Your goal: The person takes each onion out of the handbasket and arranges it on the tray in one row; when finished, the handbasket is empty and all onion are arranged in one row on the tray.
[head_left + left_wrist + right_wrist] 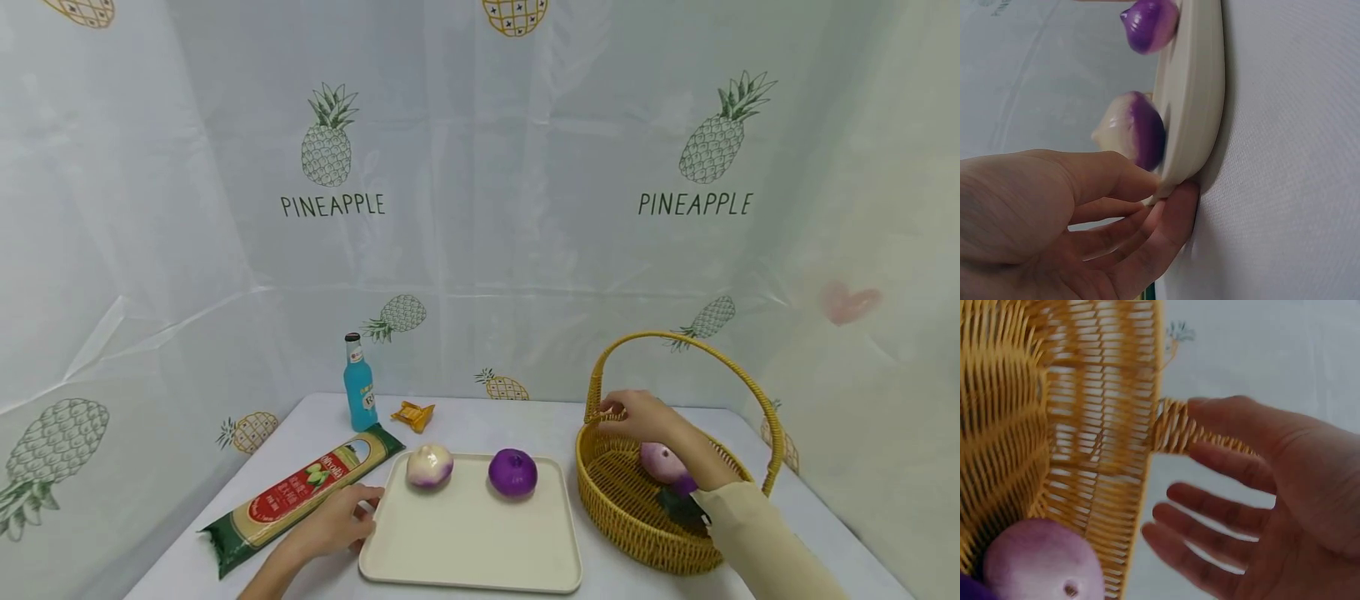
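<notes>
Hands on cream tray [472,542], wicker basket [645,533]

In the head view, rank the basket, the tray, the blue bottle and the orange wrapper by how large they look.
1. Tray and basket: the two largest, too close to rank; the tray lies nearer the camera.
2. Blue bottle.
3. Orange wrapper: smallest, though it and the bottle sit farthest back.
</notes>
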Demonstrator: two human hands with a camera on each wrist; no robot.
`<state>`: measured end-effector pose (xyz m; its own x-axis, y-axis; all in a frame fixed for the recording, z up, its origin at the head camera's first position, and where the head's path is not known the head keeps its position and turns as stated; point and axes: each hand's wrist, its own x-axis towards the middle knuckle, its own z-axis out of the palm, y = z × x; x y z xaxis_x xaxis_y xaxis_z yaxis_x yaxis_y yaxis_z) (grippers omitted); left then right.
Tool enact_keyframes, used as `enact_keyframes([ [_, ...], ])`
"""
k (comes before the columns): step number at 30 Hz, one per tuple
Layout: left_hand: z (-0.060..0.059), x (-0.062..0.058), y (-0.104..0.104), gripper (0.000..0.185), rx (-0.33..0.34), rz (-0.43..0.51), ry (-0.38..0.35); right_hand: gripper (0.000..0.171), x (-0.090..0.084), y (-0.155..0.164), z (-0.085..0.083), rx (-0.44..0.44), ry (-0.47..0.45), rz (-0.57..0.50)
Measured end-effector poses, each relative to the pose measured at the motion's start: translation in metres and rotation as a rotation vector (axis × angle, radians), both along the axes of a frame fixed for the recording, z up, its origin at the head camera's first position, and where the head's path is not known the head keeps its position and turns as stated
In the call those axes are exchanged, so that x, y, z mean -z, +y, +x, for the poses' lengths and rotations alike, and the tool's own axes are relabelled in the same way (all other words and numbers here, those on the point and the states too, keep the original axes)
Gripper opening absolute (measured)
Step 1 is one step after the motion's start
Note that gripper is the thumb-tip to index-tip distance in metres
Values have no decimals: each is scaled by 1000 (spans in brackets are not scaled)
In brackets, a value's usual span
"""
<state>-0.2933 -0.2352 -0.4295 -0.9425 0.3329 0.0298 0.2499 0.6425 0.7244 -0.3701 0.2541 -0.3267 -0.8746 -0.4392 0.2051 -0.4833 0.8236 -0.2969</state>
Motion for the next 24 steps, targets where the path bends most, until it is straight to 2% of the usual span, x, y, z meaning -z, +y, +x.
enact_keyframes([
  [7,0,0,-1,53,8,8,1,49,2,16,1,132,-30,78],
  [14,1,0,1,53,-12,-7,-5,52,13,29,4,287,-180,56],
  [20,0,1,1,52,-18,-4,-7,57,22,39,3,340,-272,72],
  [24,0,1,1,52,-19,-7,-4,57,26,45,1,343,-320,63],
])
